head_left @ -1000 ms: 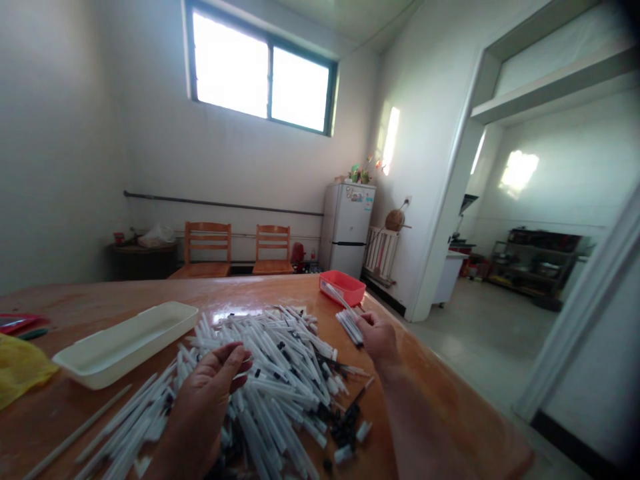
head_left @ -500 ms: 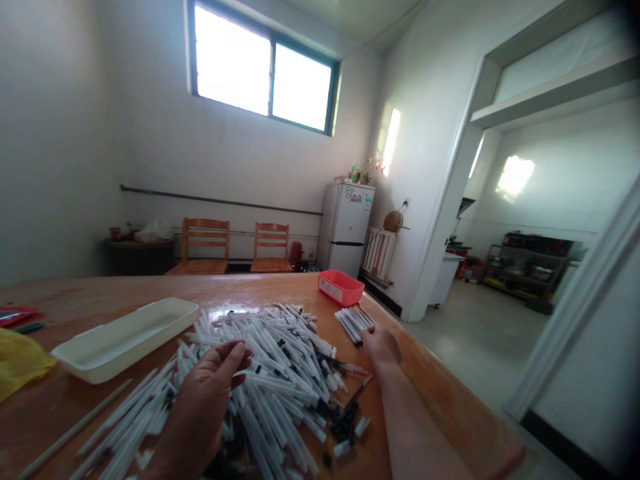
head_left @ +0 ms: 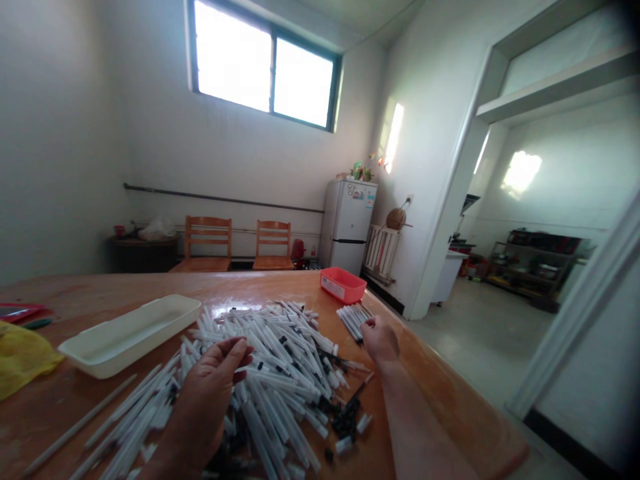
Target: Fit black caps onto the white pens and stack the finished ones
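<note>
Pile: white plastic tubes (head_left: 280, 373) heaped loose on the wooden table (head_left: 100, 293).
Left hand (head_left: 213, 380): open above the pile, fingers loosely curled, holding nothing.
Right hand (head_left: 380, 340): touching a small bundle of tubes (head_left: 354, 323); grip hard to tell.
Nearby: red tray (head_left: 341, 285) beyond the bundle; cream tray (head_left: 130, 335) left of the pile.

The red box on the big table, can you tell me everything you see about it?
The red box is a shallow, open-topped rectangular tray that looks like shiny plastic, with a pale label on its long front side. It sits flat on the far part of the orange-brown wooden table, close to the table's right edge. From this angle, its inside is too hard to see. A small bunch of white pen tubes lies just in front of it, apart from it. Only the table seems to touch it.
</note>
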`<state>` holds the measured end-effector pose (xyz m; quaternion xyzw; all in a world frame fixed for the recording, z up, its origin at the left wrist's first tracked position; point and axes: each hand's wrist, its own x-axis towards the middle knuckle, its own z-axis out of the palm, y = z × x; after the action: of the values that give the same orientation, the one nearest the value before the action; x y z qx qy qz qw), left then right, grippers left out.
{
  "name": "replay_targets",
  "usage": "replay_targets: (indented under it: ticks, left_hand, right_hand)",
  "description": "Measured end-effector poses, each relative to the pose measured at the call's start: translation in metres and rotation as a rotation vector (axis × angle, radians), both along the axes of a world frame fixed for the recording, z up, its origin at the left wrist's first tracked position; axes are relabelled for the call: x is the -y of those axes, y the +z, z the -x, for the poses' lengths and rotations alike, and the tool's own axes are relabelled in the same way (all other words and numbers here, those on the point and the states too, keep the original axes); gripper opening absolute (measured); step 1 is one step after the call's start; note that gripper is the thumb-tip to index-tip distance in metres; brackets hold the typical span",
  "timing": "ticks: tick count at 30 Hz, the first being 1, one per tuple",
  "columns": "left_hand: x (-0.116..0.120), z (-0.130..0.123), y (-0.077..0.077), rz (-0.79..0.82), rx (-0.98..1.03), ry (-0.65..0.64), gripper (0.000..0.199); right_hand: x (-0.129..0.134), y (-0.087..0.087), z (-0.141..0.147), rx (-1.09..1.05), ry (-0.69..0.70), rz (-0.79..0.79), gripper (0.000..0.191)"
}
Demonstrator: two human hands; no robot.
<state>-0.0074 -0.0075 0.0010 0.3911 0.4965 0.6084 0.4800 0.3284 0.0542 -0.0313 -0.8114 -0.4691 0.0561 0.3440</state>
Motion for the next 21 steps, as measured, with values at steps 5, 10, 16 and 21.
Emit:
replay_targets:
  ticks: [5, 10, 16, 21]
  left_hand:
    - [-0.001, 0.001, -0.001, -0.010, -0.011, 0.014, 0.045]
    - [-0.001, 0.001, -0.001, -0.021, -0.011, 0.021, 0.044]
    - [-0.002, 0.000, -0.003, -0.017, -0.016, 0.016, 0.043]
    - [-0.001, -0.001, -0.002, -0.008, -0.035, 0.010, 0.044]
  right_hand:
    - [0.004, 0.009, 0.027, -0.010, 0.244, -0.122, 0.022]
    - [0.017, 0.014, 0.057, -0.037, 0.532, -0.086, 0.015]
    - [0.029, 0.011, 0.067, -0.028, 0.730, 0.077, 0.021]
    - [0.031, 0.012, 0.068, 0.006, 0.803, 0.246, 0.033]
